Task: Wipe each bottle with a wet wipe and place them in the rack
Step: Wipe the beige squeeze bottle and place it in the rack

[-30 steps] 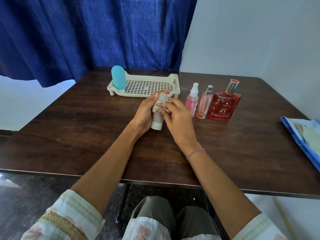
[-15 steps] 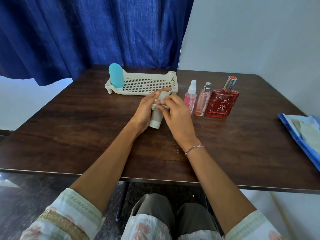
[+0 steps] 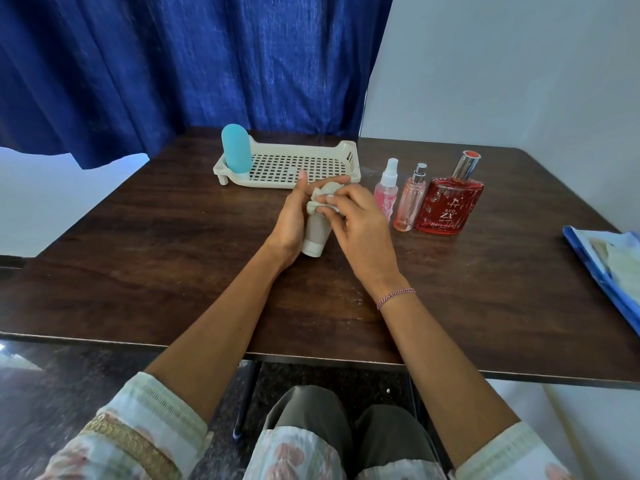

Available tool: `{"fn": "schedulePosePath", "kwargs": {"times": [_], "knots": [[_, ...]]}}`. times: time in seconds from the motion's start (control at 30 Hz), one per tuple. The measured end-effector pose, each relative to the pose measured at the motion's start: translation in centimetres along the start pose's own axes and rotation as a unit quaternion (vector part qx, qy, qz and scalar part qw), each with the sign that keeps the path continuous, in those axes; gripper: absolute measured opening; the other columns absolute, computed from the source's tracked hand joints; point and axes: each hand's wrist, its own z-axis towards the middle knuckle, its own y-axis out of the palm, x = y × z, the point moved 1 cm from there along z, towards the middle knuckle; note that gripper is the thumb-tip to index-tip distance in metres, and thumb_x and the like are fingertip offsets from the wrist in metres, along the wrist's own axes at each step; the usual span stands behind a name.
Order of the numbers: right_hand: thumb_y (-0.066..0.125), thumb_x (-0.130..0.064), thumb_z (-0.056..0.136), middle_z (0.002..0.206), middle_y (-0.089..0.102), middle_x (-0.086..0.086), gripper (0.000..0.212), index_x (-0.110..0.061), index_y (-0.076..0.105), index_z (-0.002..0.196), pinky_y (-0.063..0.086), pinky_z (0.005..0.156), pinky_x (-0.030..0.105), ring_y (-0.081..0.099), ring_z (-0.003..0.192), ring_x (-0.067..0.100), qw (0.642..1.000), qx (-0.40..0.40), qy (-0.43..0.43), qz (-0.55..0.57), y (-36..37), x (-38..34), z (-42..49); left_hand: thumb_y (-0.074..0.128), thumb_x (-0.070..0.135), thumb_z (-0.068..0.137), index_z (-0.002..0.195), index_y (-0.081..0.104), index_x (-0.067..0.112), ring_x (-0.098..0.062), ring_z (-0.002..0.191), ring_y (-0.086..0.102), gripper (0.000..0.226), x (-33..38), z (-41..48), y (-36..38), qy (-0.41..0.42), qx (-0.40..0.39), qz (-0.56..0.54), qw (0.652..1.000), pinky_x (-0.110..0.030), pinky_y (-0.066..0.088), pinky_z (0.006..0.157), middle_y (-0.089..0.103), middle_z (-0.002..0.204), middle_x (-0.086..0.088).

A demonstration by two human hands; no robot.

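Beige bottle (image 3: pixel 316 237), frame centre, mid-wipe: your left hand (image 3: pixel 290 220) grips it, your right hand (image 3: pixel 360 225) pinches the wet wipe (image 3: pixel 320 199); next, stand it in the rack (image 3: pixel 349 157).

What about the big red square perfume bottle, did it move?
No. The red square glass perfume bottle stands in the same spot, right beside the silver-topped pink bottle.

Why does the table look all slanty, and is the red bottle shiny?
Head view: the wide lens slants the table edges; light is soft, shadows faint; small glints on the red perfume bottle; left hand holding the beige tube and right hand pinching the wet wipe look sharp, not blurry.
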Motion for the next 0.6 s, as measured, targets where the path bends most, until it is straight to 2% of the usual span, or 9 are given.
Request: {"fn": "schedulePosePath", "kwargs": {"times": [0.07, 0.13, 0.2, 0.3, 0.37, 0.47, 0.53, 0.6], "knots": [[0.061, -0.009, 0.088, 0.105, 0.061, 0.011, 0.019, 0.000, 0.066, 0.103, 0.045, 0.096, 0.024, 0.057, 0.104, 0.017, 0.999, 0.025, 0.037, 0.024, -0.3, 0.3, 0.2, 0.014, 0.043, 0.102, 0.114, 0.064, 0.019, -0.014, 0.114, 0.060, 0.057, 0.0, -0.1, 0.2, -0.006, 0.007, 0.000, 1.000, -0.030, 0.048, 0.096, 0.065, 0.121, -0.002], [0.061, -0.009, 0.088, 0.107, 0.060, 0.010, 0.020, -0.001, 0.066, 0.105, 0.046, 0.096, 0.025, 0.057, 0.106, 0.017, 0.997, 0.034, 0.058, 0.031, -0.4, 0.4, 0.3, 0.017, 0.043, 0.102, 0.121, 0.060, 0.014, -0.014, 0.111, 0.062, 0.055, 0.0, -0.1, 0.2, -0.005, 0.020, 0.015, 1.000, -0.028, 0.053, 0.086, 0.065, 0.120, -0.002], [0.061, -0.008, 0.088, 0.106, 0.060, 0.010, 0.019, -0.001, 0.066, 0.105, 0.044, 0.097, 0.022, 0.056, 0.106, 0.016, 0.998, 0.027, 0.050, 0.036, -0.3, 0.2, 0.2, 0.021, 0.041, 0.103, 0.124, 0.058, 0.010, -0.016, 0.114, 0.061, 0.052, -0.2, 0.1, 0.1, 0.000, 0.034, 0.026, 0.999, -0.028, 0.052, 0.088, 0.065, 0.122, -0.006], [0.061, -0.008, 0.087, 0.100, 0.059, 0.011, 0.017, 0.000, 0.066, 0.101, 0.042, 0.096, 0.021, 0.055, 0.102, 0.017, 0.999, -0.003, 0.011, 0.030, -0.1, -0.5, 0.0, 0.026, 0.035, 0.104, 0.119, 0.062, 0.011, -0.014, 0.116, 0.059, 0.046, -0.2, 0.1, 0.0, 0.004, 0.039, 0.045, 0.998, -0.029, 0.046, 0.100, 0.065, 0.121, -0.004], [0.061, -0.008, 0.088, 0.099, 0.059, 0.011, 0.017, 0.000, 0.067, 0.101, 0.043, 0.096, 0.022, 0.055, 0.100, 0.017, 1.000, -0.003, 0.004, 0.023, -0.1, -0.6, 0.1, 0.027, 0.034, 0.104, 0.123, 0.060, 0.008, -0.012, 0.114, 0.060, 0.046, 0.0, 0.1, 0.1, 0.007, 0.040, 0.058, 0.998, -0.028, 0.046, 0.099, 0.065, 0.121, -0.005], [0.058, -0.011, 0.089, 0.102, 0.059, 0.011, 0.021, 0.000, 0.066, 0.105, 0.044, 0.095, 0.022, 0.056, 0.100, 0.016, 0.999, 0.023, 0.023, 0.021, -0.5, -0.1, 0.3, 0.027, 0.029, 0.104, 0.112, 0.061, 0.009, -0.007, 0.089, 0.067, 0.040, 0.2, -0.1, 0.5, 0.013, 0.051, 0.063, 0.997, -0.021, 0.054, 0.078, 0.069, 0.101, -0.001], [0.057, -0.011, 0.090, 0.100, 0.059, 0.011, 0.022, 0.000, 0.065, 0.108, 0.049, 0.089, 0.026, 0.057, 0.096, 0.016, 0.998, 0.042, 0.045, 0.003, -0.7, 0.4, 0.4, 0.027, 0.029, 0.104, 0.106, 0.060, 0.007, -0.011, 0.069, 0.065, 0.040, 0.4, -0.2, 0.7, 0.013, 0.046, 0.077, 0.996, -0.021, 0.054, 0.062, 0.069, 0.083, -0.002], [0.057, -0.010, 0.090, 0.098, 0.059, 0.010, 0.023, -0.001, 0.064, 0.110, 0.050, 0.086, 0.027, 0.056, 0.092, 0.016, 0.997, 0.056, 0.060, -0.010, -0.8, 0.8, 0.5, 0.026, 0.030, 0.104, 0.101, 0.060, 0.005, -0.012, 0.060, 0.062, 0.042, 0.5, -0.3, 0.8, 0.015, 0.038, 0.089, 0.995, -0.021, 0.052, 0.056, 0.066, 0.072, -0.004]]}}
